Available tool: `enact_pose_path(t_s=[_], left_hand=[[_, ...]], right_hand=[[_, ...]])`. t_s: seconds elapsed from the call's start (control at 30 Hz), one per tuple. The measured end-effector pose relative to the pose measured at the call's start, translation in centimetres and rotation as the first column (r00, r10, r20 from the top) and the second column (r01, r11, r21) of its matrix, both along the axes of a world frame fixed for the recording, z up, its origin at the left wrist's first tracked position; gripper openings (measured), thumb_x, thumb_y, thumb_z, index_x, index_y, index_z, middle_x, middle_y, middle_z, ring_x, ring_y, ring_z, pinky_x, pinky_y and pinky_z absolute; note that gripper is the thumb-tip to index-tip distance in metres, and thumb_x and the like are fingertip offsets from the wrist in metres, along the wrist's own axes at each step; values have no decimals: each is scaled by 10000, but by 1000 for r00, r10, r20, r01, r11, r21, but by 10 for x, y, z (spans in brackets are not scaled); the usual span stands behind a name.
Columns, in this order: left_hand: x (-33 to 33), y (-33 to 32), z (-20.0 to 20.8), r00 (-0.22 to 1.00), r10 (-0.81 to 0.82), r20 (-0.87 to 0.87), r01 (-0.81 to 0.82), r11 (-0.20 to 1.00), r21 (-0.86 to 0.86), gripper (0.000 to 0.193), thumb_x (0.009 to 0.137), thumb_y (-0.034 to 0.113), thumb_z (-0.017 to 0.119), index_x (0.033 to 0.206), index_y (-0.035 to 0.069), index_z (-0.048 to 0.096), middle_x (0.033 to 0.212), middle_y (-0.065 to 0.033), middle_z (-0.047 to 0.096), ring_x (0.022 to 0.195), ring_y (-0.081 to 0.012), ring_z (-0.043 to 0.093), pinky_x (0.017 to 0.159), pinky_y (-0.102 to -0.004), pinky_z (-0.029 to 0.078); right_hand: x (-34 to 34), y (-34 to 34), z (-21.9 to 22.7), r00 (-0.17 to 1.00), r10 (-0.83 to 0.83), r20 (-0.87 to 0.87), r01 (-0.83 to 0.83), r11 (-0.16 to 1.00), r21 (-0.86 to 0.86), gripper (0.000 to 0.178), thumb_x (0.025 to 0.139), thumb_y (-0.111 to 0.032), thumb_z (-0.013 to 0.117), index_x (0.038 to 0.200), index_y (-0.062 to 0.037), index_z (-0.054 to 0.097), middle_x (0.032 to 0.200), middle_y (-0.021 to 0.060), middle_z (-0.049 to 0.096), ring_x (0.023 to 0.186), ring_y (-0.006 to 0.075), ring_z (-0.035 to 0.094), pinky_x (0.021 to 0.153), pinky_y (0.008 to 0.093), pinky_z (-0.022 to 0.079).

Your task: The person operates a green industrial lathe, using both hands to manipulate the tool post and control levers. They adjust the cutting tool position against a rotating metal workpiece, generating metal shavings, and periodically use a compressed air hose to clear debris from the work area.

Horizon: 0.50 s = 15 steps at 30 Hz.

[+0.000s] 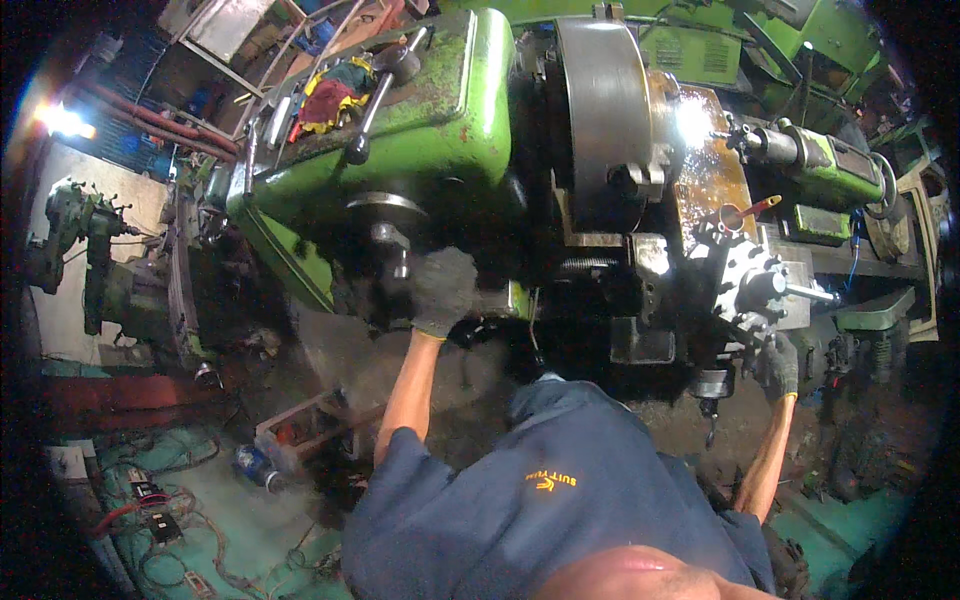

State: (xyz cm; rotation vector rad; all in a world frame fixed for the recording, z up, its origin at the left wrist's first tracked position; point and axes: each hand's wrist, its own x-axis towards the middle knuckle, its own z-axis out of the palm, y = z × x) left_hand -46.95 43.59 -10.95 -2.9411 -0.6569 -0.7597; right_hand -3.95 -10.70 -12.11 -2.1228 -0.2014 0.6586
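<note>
A: Where's the left hand [441, 290]?

B: In a dark glove, up against the front of the green lathe headstock [440, 130], just below a round control knob [386, 235]. Fingers curled together round smth dark there. Can't tell what exactly, too dim and blurred.

A: And the right hand [779, 366]?

B: Also gloved, low at the carriage, just under the tool post [750, 285]. Fingers bent, closed round a small dark handle or knob. Can't make out which; it's mostly hidden by the glove.

A: What's around the tool post?

B: A steel bar [812, 294] sticks out of its right side. Behind it a brass-coloured oil can w/ red spout [742, 214] sits on the wet, rusty-brown bed [705, 160]. The big grey chuck [600, 110] is left of that, near the headstock.

A: Further right?

B: Green tailstock [815, 160], well apart from the chuck.

A: Top of the headstock?

B: Red and yellow rags [330, 95] on it, next to a long lever w/ black ball ends [380, 95].

A: Floor?

B: On the left a wooden box [300, 430], a blue-grey can [255, 465] near it, cables [160, 510] on the green floor. Another machine [85, 250] stands by the left wall.
</note>
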Motion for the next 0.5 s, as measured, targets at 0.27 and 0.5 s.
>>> enact_pose_path(t_s=[0.27, 0.5], left_hand=[[99, 105, 167, 450, -23, 893, 204, 976, -78, 190, 931, 168, 645, 964, -9, 706, 987, -107, 710, 918, -249, 678, 926, -410, 507], [173, 103, 183, 867, -141, 478, 88, 987, 131, 325, 864, 184, 695, 584, 54, 593, 619, -166, 599, 646, -380, 608, 668, -481, 467]], right_hand=[[44, -42, -50, 995, 96, 36, -96, 995, -16, 293, 995, -238, 634, 1131, 15, 691, 882, 44, 683, 770, 120, 569, 691, 312, 477], [36, -59, -60, 810, 315, 494, -292, 948, -125, 410, 1055, -385, 539, 1078, -12, 708, 871, 40, 678, 769, 120, 561, 693, 319, 479]])
